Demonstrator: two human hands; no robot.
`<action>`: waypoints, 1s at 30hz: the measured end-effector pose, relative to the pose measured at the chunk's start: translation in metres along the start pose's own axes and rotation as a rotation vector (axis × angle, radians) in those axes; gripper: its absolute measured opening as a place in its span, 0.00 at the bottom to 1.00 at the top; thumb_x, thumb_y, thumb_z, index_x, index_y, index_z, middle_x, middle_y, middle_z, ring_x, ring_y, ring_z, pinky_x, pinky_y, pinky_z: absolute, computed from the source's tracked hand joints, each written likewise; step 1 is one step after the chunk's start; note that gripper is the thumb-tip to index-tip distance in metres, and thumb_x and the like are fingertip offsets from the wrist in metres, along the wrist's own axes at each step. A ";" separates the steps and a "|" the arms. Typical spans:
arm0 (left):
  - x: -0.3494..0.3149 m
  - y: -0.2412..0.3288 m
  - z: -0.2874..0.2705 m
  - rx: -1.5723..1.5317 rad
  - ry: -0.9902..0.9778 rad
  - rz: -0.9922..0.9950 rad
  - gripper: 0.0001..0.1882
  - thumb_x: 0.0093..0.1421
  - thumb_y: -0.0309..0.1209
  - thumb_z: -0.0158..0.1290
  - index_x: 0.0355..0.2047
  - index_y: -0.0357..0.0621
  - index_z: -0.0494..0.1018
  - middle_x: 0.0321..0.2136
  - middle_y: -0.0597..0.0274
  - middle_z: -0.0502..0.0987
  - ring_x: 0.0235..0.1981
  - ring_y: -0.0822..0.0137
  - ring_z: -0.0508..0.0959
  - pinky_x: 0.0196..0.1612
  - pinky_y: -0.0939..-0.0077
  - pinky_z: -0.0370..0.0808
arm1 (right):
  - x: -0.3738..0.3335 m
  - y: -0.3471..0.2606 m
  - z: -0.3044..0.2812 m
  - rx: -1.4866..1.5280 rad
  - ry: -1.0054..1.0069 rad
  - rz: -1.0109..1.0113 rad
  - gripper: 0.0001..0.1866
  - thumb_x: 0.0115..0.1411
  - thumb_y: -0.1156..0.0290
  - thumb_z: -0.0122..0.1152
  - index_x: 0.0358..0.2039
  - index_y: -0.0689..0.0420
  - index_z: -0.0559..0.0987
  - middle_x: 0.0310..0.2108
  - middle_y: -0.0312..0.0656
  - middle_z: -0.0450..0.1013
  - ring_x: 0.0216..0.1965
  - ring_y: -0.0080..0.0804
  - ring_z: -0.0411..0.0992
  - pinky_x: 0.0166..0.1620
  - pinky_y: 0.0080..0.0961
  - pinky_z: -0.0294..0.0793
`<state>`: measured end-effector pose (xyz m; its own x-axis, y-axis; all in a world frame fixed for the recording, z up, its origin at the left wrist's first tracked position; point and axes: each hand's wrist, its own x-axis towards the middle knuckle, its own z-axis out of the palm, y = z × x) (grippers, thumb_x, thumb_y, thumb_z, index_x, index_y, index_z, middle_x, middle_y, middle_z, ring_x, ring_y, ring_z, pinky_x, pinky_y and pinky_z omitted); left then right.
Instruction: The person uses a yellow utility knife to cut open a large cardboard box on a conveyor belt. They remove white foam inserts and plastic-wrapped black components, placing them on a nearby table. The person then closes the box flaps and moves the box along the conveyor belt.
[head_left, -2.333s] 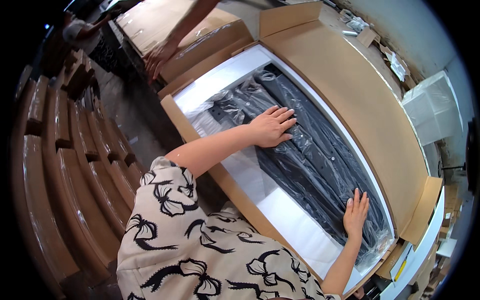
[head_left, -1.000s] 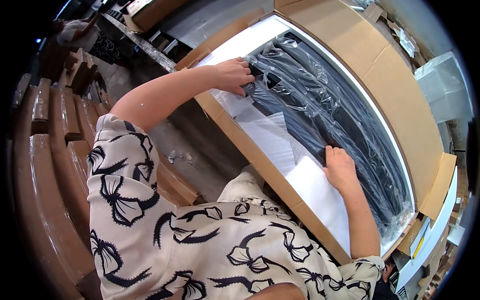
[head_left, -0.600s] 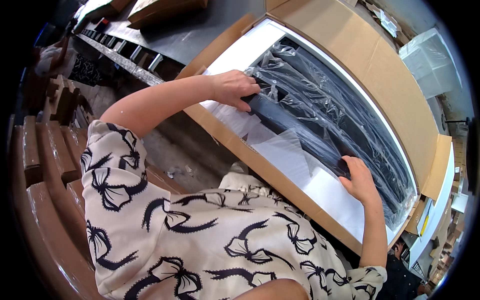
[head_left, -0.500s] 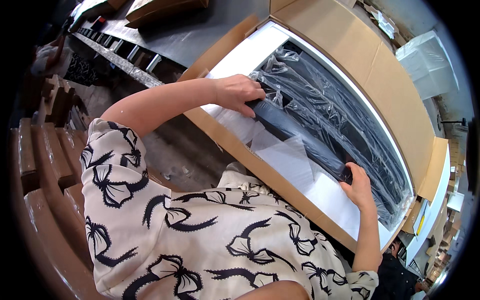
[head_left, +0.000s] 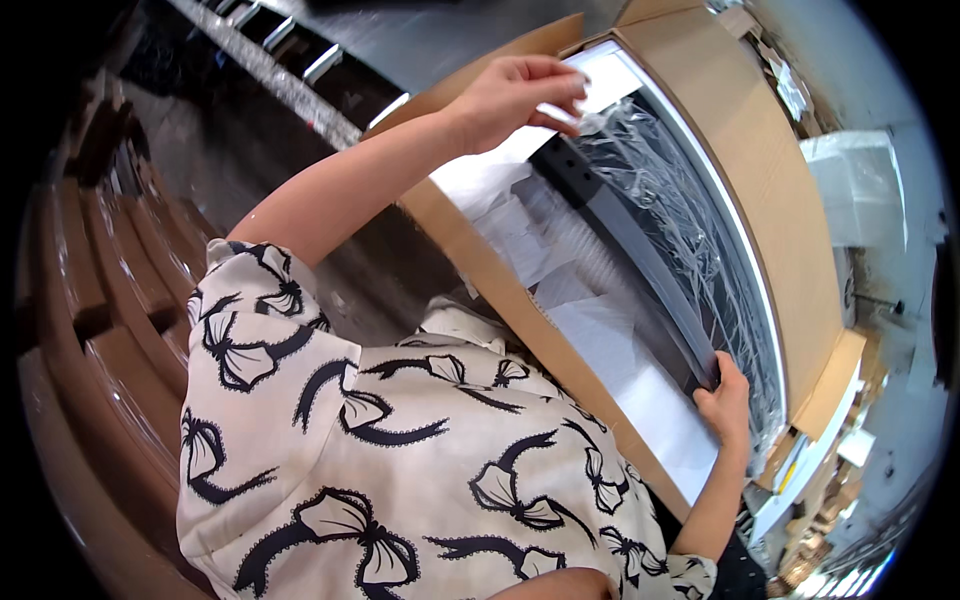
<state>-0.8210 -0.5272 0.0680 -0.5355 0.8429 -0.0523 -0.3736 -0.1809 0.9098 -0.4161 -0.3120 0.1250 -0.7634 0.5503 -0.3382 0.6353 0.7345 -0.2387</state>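
A long dark metal bar [head_left: 650, 262] lies slantwise in an open cardboard box [head_left: 455, 235], one end showing small holes. My right hand [head_left: 725, 400] grips its near right end, thumb on one side and fingers on the other. My left hand [head_left: 525, 100] is raised over the far left end of the box, fingers half curled and apart, with nothing visible in them. Crumpled clear plastic film [head_left: 665, 185] covers dark parts along the box's far side. White foam wrap [head_left: 590, 335] lies along the near side, beneath and beside the bar.
A tall cardboard flap [head_left: 750, 180] stands along the far side. Wrapped brown cartons [head_left: 130, 390] are stacked at the left. Beyond the box lies a grey metal table [head_left: 430, 45], with a roller track [head_left: 290, 80] at its left. A translucent plastic bag [head_left: 855, 185] hangs at the right.
My left hand has let go of the bar and risen up and away from it. The bar's holed end now shows. My right hand still grips the other end, and the view has shifted.
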 end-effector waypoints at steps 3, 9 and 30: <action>-0.019 -0.019 0.004 -0.021 0.198 0.076 0.16 0.66 0.36 0.47 0.49 0.39 0.72 0.41 0.59 0.75 0.44 0.68 0.75 0.51 0.65 0.76 | -0.001 -0.007 -0.004 0.070 0.005 0.037 0.23 0.38 0.80 0.55 0.40 0.63 0.73 0.27 0.47 0.70 0.30 0.41 0.70 0.37 0.30 0.70; -0.063 -0.048 0.040 -0.497 -0.037 -0.079 0.23 0.65 0.28 0.44 0.59 0.33 0.59 0.46 0.44 0.73 0.46 0.59 0.77 0.52 0.65 0.75 | -0.001 0.007 -0.020 0.167 -0.074 0.146 0.22 0.39 0.79 0.53 0.40 0.63 0.73 0.26 0.31 0.64 0.28 0.21 0.60 0.33 0.14 0.61; -0.085 -0.055 0.157 -0.242 -0.242 0.258 0.44 0.57 0.24 0.46 0.67 0.38 0.31 0.67 0.44 0.35 0.63 0.45 0.55 0.62 0.63 0.59 | -0.010 0.012 -0.069 0.345 0.025 0.312 0.15 0.40 0.82 0.56 0.33 0.62 0.75 0.24 0.29 0.70 0.23 0.14 0.64 0.27 0.13 0.61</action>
<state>-0.6360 -0.5091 0.0874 -0.4523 0.8439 0.2884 -0.4331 -0.4906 0.7561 -0.4096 -0.2813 0.1885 -0.5293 0.7366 -0.4211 0.8336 0.3592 -0.4196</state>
